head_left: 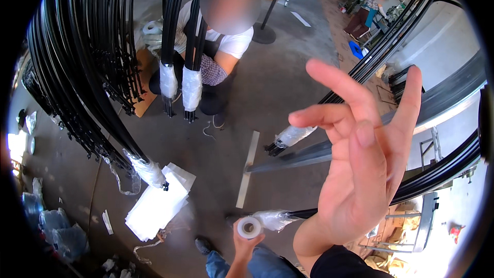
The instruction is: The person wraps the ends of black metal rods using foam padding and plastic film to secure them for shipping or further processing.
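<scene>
Low in the picture, my left hand (244, 247) grips a roll of clear stretch film (249, 227) by its side, with the hollow core facing up. Right beside the roll lies the film-wrapped end (275, 220) of a bundle of black rods or tubes (437, 180), which curves away to the right. Close to the camera rises my right hand (360, 159), palm showing and fingers apart, with nothing in it. Behind its fingertips, another black bundle ends in a clear film wrap (294, 136). The right hand hides part of both bundles.
Hanging black bundles (72, 72) fill the left, several ends wrapped in film. A co-worker (234, 46) crouches behind two wrapped bundles. White sheets (159, 203) lie on the floor. A metal stand's foot (248, 170) is ahead. Plastic bags (62, 231) sit at lower left.
</scene>
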`<state>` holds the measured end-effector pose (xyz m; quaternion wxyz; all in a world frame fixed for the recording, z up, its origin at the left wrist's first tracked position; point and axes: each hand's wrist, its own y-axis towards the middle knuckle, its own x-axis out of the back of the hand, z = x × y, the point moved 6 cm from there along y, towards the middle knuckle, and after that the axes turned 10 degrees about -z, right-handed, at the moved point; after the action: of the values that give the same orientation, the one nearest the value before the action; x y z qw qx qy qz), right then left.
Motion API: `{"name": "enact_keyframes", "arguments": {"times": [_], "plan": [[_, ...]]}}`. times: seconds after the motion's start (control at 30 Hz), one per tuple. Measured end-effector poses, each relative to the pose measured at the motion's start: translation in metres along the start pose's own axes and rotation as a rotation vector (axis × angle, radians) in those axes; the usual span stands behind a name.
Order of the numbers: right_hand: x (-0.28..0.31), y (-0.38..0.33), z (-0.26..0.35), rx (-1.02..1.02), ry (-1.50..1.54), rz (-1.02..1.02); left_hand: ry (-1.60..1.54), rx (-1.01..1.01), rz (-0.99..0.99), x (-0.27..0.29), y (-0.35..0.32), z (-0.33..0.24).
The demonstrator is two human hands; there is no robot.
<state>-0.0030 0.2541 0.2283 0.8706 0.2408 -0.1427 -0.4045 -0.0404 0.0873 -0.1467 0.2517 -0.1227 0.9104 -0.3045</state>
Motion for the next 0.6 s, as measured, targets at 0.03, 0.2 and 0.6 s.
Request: {"name": "enact_keyframes", "arguments": {"times": [0.03,0.2,0.6], "plan": [[0.001,0.001,-0.009,0.009,0.13,0.083,0.016,-0.037,-0.017,0.005,0.004,0.003],[0.018,0.006,-0.04,-0.09,0.336,0.195,0.017,-0.032,0.008,0.001,0.002,0.007],[-0.002,-0.019,-0.047,-0.366,0.483,0.517,0.17,-0.082,0.05,-0.001,-0.005,0.001]]}}
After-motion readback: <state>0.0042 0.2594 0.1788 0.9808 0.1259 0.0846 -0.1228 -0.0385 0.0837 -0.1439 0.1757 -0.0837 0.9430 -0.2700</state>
